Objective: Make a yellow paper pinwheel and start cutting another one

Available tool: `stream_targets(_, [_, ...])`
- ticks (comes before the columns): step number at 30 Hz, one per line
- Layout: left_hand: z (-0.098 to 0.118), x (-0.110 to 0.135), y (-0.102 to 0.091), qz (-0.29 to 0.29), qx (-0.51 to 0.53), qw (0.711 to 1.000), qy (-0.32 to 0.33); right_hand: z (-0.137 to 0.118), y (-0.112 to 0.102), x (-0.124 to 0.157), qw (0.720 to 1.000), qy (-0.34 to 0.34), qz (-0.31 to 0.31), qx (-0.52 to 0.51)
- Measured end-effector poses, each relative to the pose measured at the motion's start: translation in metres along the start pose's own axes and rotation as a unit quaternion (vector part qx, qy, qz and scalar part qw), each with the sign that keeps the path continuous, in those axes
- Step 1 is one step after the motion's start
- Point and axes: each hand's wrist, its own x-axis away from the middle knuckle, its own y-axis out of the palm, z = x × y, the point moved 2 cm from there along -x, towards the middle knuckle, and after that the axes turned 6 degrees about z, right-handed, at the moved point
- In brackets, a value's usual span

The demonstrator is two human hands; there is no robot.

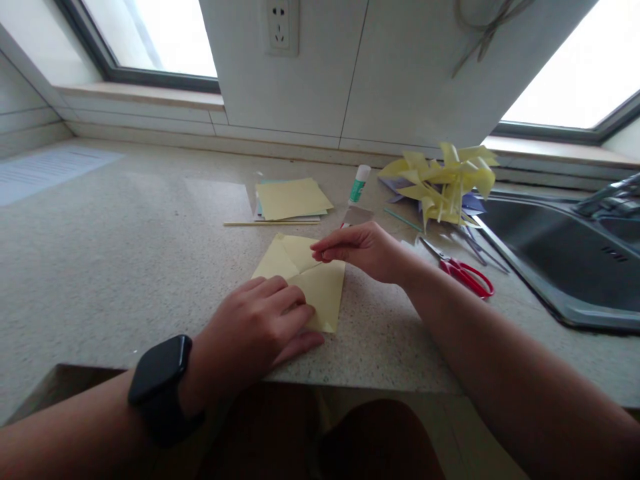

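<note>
A square of yellow paper (320, 293) lies on the counter in front of me, with crease or cut lines running across it from its corners. My left hand (267, 320) rests on its near left part, fingers laid on the sheet and the thumb apart at the near edge. Over the far right part of the sheet is my right hand (367, 250), its fingertips pinched together. Anything inside that pinch is too small to make out. Right of my right forearm lies a pair of scissors (463, 273) with red handles.
Behind the sheet are a stack of coloured paper (293, 199), a thin stick (270, 224) and a glue stick (359, 185). Yellow and purple paper pinwheels (445, 183) are piled back right. A metal sink (560, 247) borders the counter on the right; a printed sheet (55, 170) lies far left.
</note>
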Motion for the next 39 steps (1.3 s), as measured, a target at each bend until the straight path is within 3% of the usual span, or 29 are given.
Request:
stream_targets(10, [0.004,-0.0006,-0.0013,0.008,-0.009,1.0,0.017,-0.002,0.0031,-0.0009,0.995,-0.041,-0.041,0.078])
stream_targets(22, [0.0095,-0.0026,-0.0027,0.026,-0.026,0.999,0.039,-0.0022,0.0079,-0.0018,0.991,-0.073,-0.061,0.089])
stream_targets(32, [0.0055,-0.0008,0.0035,-0.011,0.06,0.998,-0.018,-0.0053,0.0057,0.0017,0.983,-0.068,-0.097,0.141])
stream_targets(39, [0.0066,-0.0006,0.0025,-0.005,0.046,0.999,-0.015,-0.0073,0.0085,0.0026,0.976,-0.06,-0.109,0.18])
